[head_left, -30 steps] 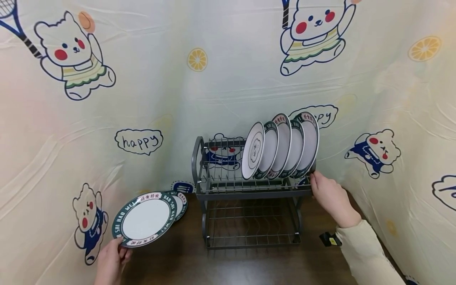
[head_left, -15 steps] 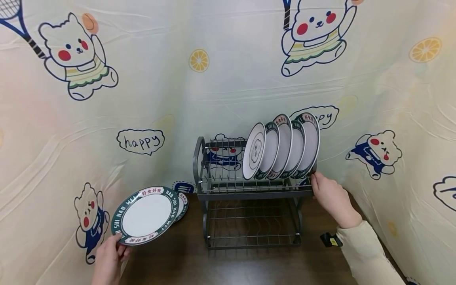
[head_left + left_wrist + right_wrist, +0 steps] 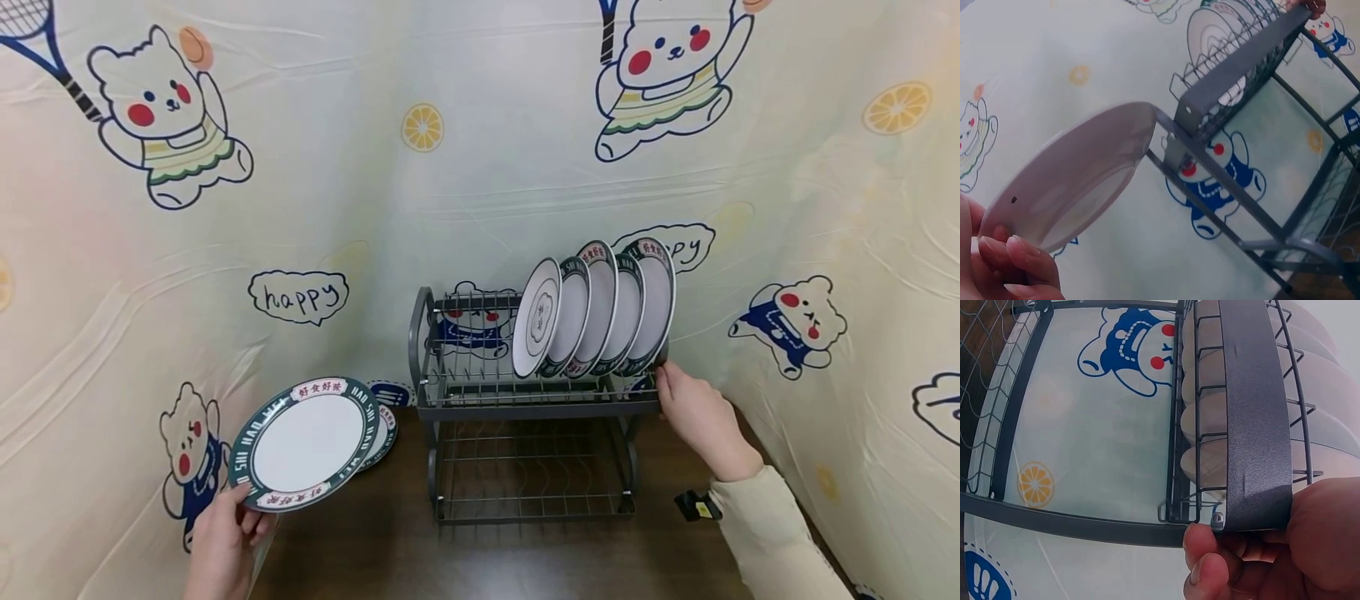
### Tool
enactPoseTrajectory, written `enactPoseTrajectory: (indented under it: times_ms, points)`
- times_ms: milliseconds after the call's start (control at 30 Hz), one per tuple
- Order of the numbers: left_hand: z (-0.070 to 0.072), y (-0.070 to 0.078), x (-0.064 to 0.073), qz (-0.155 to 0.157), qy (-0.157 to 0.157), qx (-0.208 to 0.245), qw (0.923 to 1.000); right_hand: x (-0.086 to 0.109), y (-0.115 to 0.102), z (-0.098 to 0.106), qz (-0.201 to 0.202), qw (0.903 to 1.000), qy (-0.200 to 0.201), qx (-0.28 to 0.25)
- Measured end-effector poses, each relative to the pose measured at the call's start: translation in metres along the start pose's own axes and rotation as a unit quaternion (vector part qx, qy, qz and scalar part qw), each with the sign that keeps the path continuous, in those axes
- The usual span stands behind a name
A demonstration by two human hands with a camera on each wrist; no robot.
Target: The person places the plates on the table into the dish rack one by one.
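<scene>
In the head view my left hand [image 3: 227, 533] pinches the near-left rim of a white plate [image 3: 307, 442] with a green lettered border. That plate is tilted, its face toward the head camera; the left wrist view shows its plain underside and my fingers [image 3: 1019, 259] curled at the rim. A two-tier grey dish rack [image 3: 536, 410] stands at centre right. Several plates [image 3: 536, 317] lean upright in the right half of its top tier. My right hand [image 3: 701, 421] grips the top tier's right front corner, its fingers under the frame [image 3: 1257, 425] in the right wrist view.
Another plate [image 3: 384, 437] lies on the dark brown table [image 3: 360, 550], partly behind the held one. The rack's lower tier [image 3: 532, 475] shows bare wires. A cartoon-printed cloth [image 3: 480, 208] hangs behind and along both sides.
The held plate has risen slightly and tipped a little more, with my left hand following. My right hand stays at the rack's corner.
</scene>
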State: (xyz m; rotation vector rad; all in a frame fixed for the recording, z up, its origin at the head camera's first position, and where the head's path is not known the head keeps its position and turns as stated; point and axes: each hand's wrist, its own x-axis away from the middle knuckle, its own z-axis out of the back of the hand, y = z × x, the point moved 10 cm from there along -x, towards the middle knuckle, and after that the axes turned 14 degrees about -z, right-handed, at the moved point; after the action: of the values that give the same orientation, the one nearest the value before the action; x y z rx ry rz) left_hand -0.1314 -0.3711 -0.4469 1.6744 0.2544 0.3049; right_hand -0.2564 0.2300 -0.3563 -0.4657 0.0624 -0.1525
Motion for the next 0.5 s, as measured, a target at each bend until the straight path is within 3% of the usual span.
enactPoseTrajectory:
  times_ms: [233,500]
  points:
    - [-0.009,0.014,0.003,-0.051,-0.018,0.026,0.9982,0.001,0.001,0.000,0.001,1.0000,0.006,-0.001]
    - [-0.014,0.022,0.007,-0.051,-0.017,0.065,0.9965,-0.001,0.002,-0.002,0.002,1.0000,0.007,-0.001]
